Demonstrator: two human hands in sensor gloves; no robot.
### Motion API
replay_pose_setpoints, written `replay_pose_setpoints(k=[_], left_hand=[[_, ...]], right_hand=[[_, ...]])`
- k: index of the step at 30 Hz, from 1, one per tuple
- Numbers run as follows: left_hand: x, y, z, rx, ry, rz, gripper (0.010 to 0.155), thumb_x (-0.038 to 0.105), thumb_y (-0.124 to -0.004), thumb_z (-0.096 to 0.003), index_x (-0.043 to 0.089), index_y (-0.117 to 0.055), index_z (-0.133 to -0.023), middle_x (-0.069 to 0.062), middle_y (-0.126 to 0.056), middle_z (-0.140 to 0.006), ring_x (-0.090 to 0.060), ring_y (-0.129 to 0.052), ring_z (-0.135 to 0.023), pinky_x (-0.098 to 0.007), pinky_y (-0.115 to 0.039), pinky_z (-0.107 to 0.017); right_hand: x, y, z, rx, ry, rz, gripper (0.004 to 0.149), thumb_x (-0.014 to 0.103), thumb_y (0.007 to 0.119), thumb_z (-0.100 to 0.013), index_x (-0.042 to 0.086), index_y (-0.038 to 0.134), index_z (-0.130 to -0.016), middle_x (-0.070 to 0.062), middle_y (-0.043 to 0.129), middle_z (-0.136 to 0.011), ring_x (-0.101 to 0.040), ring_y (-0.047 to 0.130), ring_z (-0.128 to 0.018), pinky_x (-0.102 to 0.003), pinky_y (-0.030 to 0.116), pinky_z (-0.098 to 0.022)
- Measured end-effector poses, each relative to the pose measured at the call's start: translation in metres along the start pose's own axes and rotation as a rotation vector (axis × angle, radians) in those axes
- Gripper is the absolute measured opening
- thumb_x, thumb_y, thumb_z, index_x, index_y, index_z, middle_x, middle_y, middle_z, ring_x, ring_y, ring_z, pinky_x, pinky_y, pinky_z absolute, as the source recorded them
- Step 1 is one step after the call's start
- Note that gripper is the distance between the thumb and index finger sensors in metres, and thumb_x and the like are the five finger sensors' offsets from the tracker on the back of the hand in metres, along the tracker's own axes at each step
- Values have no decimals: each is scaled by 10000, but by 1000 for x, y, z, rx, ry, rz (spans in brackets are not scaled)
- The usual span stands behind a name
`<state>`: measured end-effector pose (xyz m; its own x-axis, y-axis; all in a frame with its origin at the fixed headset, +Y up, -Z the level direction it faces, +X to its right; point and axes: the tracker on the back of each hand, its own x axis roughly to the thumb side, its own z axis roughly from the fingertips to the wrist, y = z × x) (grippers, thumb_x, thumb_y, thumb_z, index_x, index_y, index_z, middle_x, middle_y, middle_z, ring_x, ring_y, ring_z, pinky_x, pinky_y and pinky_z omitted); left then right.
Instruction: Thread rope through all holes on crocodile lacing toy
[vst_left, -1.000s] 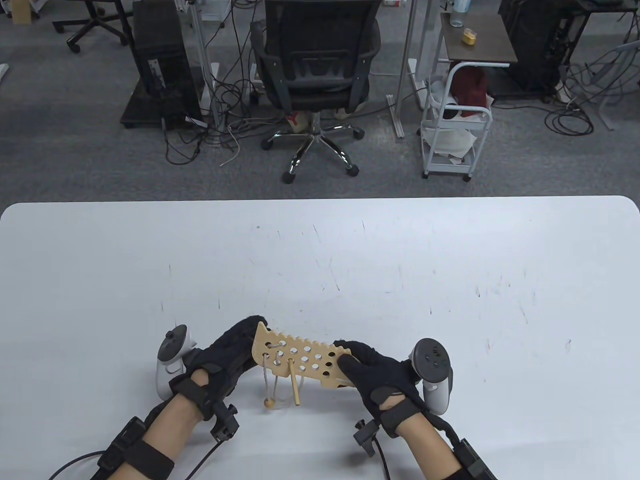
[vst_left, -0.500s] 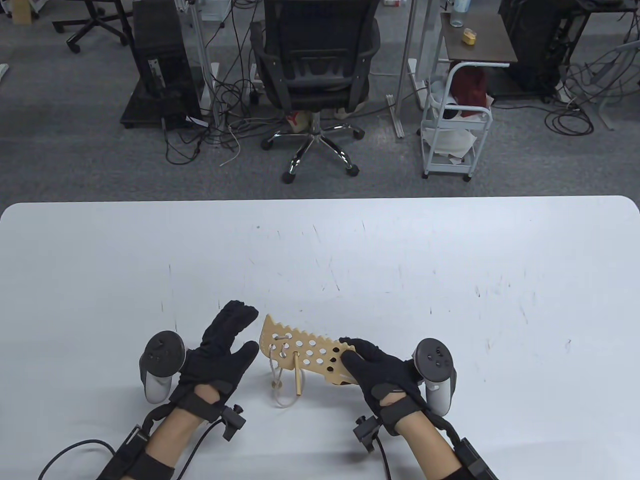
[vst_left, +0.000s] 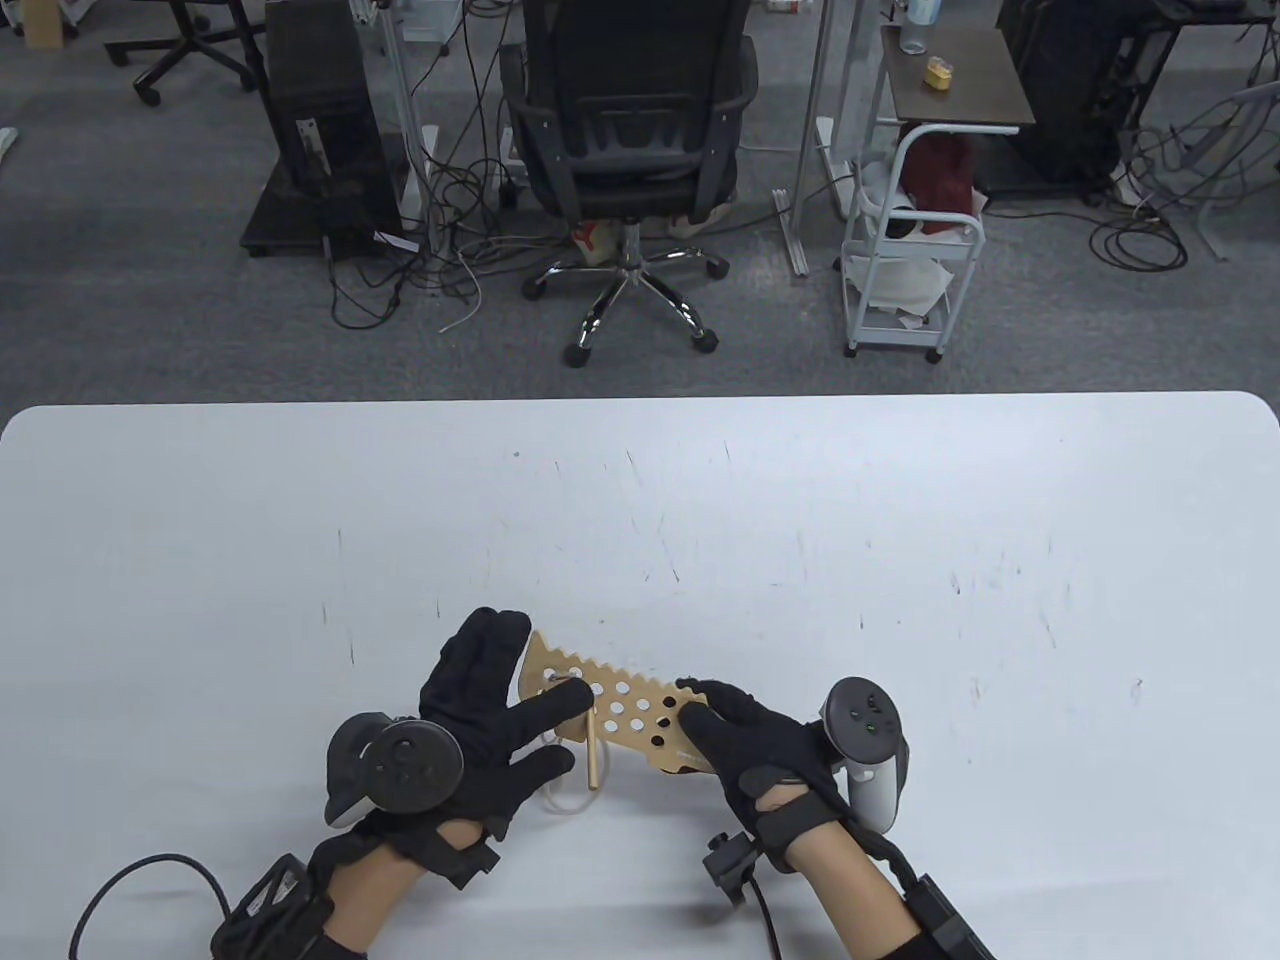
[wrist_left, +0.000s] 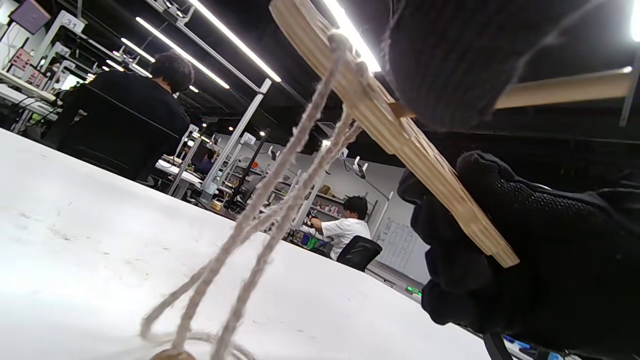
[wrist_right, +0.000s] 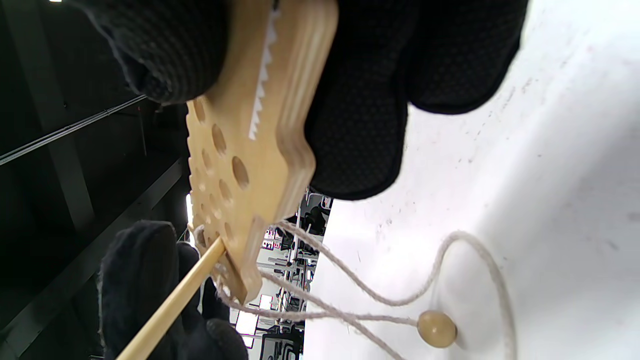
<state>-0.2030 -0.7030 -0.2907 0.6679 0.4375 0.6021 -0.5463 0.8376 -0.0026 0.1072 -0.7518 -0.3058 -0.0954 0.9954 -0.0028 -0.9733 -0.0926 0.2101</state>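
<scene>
Above table (vst_left: 900, 520): right hand (vst_left: 745, 740) grips crocodile (vst_left: 625, 705).

Very little writing can be read. In the left wrist view, far beyond the left hand in the room's top left corner, a small white sign (wrist_left: 70, 22) hanging from the ceiling frame shows the number 31. A white sheet (wrist_left: 400, 244) on the distant wall, past the seated person in white, carries rows of marks too small to read. In the table view, well beyond both hands, the black computer tower (vst_left: 322, 120) on the floor bears a small pale label (vst_left: 310, 145) whose print is too small to make out.
</scene>
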Motion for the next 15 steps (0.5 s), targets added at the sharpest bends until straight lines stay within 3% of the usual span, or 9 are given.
replay_pose_setpoints(k=[7, 15], left_hand=[[8, -5, 0, -2, -23, -44, 628, 460, -937, -392, 611, -682, -946, 78, -95, -1173, -303, -15, -1113, -589, -140, -806], [10, -6, 1, 45, -1, -58, 440, 460, -947, -378, 558, -886, -803, 99, -265, -1192, -309, -109, -1131, -596, -136, -795]], right_hand=[[0, 6, 0, 32, 0, 8, 454, 409, 801, -453, 198, 806, -855, -59, 1023, -666, -265, 1059, -520, -488, 802, -470], [-2, 11, -1, 60, 4, 33, 453, 410, 803, -452, 203, 808, -854, -59, 1022, -668, -265, 1058, -523, -488, 802, -470]])
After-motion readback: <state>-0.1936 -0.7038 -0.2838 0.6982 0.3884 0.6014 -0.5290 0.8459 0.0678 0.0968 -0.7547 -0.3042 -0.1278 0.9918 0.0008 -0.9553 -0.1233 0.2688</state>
